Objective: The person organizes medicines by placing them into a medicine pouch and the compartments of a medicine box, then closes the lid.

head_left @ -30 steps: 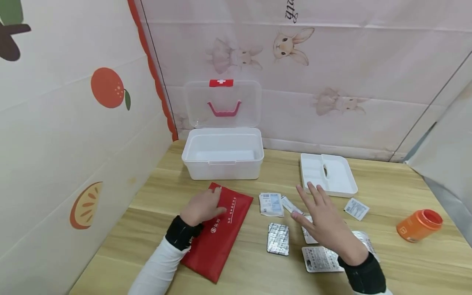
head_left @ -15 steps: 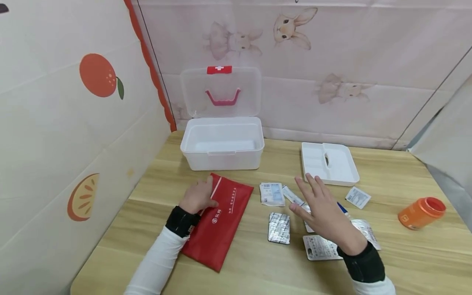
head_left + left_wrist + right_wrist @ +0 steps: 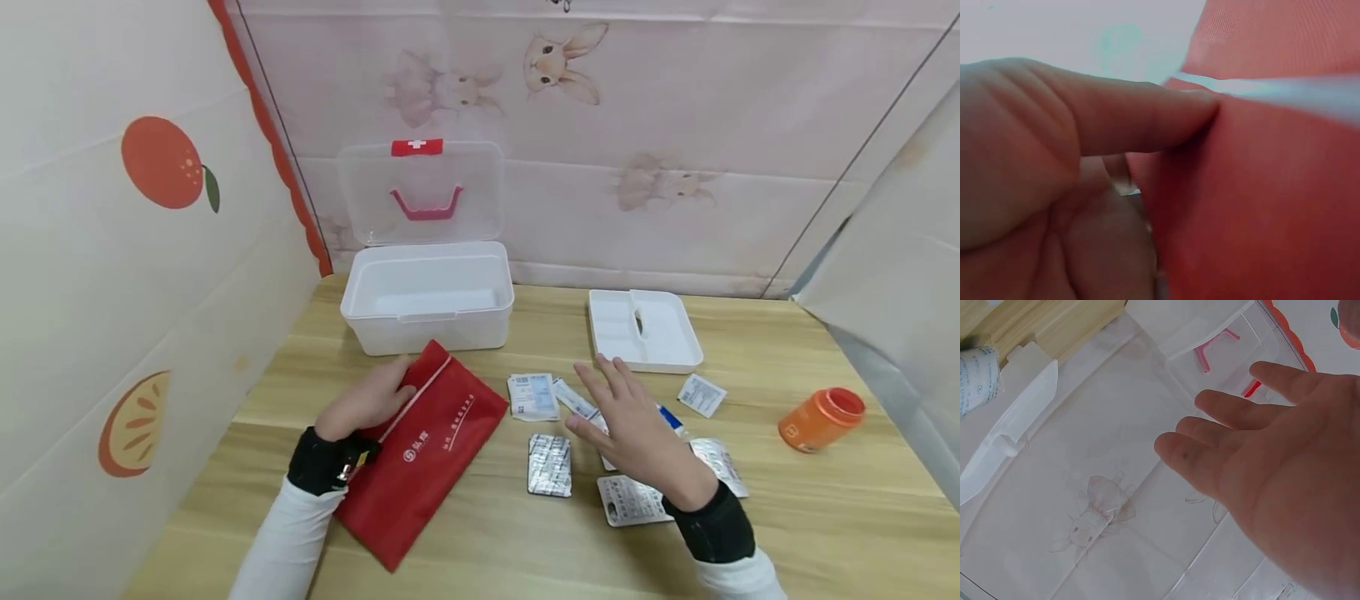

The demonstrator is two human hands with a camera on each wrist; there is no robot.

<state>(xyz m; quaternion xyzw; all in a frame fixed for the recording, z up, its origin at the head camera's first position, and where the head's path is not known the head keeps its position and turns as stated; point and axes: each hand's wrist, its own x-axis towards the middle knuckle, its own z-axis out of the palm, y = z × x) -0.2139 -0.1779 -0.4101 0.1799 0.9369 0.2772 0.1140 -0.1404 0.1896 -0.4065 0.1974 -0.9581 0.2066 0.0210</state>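
A flat red zip pouch (image 3: 442, 442) with white lettering slants across the left part of the table. My left hand (image 3: 365, 402) pinches its left edge beside the white zip line, thumb on the upper face; the left wrist view shows the thumb pressed into the red cloth (image 3: 1272, 206). That edge looks raised. My right hand (image 3: 637, 429) hovers with its fingers spread and straight, holding nothing. Below and around it lie a silver blister pack (image 3: 550, 465), a printed blister pack (image 3: 633, 502), and a white-and-blue packet (image 3: 533, 397). Some small items are partly hidden under this hand.
Behind the pouch stands a white box (image 3: 431, 332) with its clear lid (image 3: 420, 179) up against the curtain. To the right are a white divided tray (image 3: 663, 350), a small sachet (image 3: 702, 395) and an open orange jar (image 3: 821, 420). A wall (image 3: 225, 333) borders the left side.
My left hand has shifted left along the pouch's edge and now grips it, and the pouch has tilted. My right hand holds nearly still; the whole head view has shifted somewhat.
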